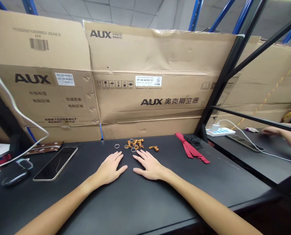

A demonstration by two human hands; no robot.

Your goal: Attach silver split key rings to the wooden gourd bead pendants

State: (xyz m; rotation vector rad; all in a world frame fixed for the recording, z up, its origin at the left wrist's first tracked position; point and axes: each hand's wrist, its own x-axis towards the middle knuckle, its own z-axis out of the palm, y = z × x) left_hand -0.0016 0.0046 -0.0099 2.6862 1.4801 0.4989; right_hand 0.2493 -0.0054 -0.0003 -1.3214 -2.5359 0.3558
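Both of my hands rest palm down on the black tabletop (125,202), fingers stretched out, holding nothing. My left hand (109,169) lies just below a loose metal split ring (117,146). My right hand (149,165) has its fingertips close to a small pile of brown gourd-shaped pendants (136,143) with orange cords and metal rings. One ring (133,149) is right by the right fingertips; whether they touch is unclear. A single brown pendant (155,148) with an orange cord lies apart, beyond the right hand.
Red ribbon strips (190,148) and black clasps (193,142) lie at the back right. On the left are a phone (56,164), a dark rounded object (15,178) and a brown patterned pouch (43,148). Cardboard (147,91) walls the back. Another person's hand (270,131) is beyond the black frame (223,75).
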